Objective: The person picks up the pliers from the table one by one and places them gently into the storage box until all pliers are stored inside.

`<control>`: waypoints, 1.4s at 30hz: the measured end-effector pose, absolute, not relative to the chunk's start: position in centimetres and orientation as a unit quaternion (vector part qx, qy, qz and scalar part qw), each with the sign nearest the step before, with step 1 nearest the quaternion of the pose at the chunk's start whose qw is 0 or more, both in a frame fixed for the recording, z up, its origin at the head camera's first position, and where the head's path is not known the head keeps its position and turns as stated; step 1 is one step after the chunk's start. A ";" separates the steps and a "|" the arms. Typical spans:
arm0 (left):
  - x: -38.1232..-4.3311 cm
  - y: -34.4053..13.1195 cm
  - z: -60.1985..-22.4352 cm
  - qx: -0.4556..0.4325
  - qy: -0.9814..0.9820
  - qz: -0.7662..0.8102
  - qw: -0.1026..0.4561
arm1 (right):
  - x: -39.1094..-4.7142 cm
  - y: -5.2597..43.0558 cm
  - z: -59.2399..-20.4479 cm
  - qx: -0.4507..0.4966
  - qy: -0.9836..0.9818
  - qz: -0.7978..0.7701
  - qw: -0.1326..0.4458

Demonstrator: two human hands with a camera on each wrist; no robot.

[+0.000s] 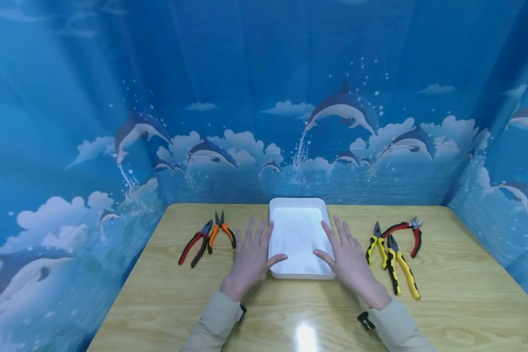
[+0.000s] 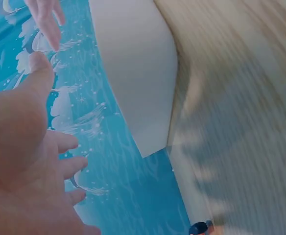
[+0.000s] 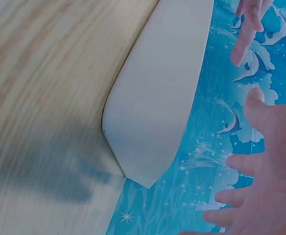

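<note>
A white rectangular tray (image 1: pixel 301 239) lies at the back middle of the table, with bare floor showing inside. My left hand (image 1: pixel 252 255) is held palm down over its left side, fingers spread and straight. Over the right side, my right hand (image 1: pixel 348 258) has the same spread pose. Neither hand holds anything. In the left wrist view the tray's outer wall (image 2: pixel 138 63) stands beside my left hand (image 2: pixel 23 142), with a gap between them. The right wrist view likewise shows the wall (image 3: pixel 157 93) apart from my right hand (image 3: pixel 265 171).
Left of the tray lie red-and-black pliers (image 1: pixel 196 243) and orange-and-black long-nose pliers (image 1: pixel 220 226). To the right are two yellow-and-black pliers (image 1: pixel 377 242) (image 1: pixel 400 264) and red-handled cutters (image 1: pixel 415 230). A blue dolphin-print curtain (image 1: pixel 255 98) borders the wooden table (image 1: pixel 264 318).
</note>
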State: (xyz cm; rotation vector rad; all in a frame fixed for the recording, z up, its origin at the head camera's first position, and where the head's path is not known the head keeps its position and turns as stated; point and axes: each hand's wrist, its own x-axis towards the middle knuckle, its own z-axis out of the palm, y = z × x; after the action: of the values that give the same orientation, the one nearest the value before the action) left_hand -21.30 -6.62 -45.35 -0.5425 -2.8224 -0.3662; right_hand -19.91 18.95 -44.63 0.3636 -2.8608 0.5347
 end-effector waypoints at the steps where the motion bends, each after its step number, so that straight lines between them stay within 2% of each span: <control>1: -21.3 -6.7 -45.4 -0.189 -0.966 -0.127 0.119 | -19.9 19.1 -44.6 0.125 -0.969 0.185 0.106; 6: -21.3 -7.0 -45.5 -0.202 -0.965 -0.135 0.102 | -20.0 19.8 -44.8 0.149 -0.967 0.177 0.110; 12: -21.3 -7.4 -45.9 -0.209 -0.966 -0.140 0.061 | -20.0 20.9 -45.9 0.193 -0.967 0.148 0.077; 21: -21.3 -7.9 -46.6 -0.215 -0.967 -0.139 -0.010 | -20.2 21.8 -46.9 0.172 -0.974 0.147 0.031; 37: -20.6 -9.3 -46.5 -0.225 -0.962 -0.156 -0.023 | -19.0 20.7 -46.3 0.158 -0.977 0.141 -0.025; 42: -20.5 -9.5 -46.5 -0.221 -0.961 -0.163 -0.027 | -18.9 20.6 -46.4 0.160 -0.978 0.135 -0.016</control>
State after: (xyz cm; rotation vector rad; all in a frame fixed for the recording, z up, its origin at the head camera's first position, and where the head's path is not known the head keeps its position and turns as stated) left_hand -20.50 -9.47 -46.50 -0.7075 -3.0720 -0.5210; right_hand -18.87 20.60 -46.41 0.5069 -3.1042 0.4279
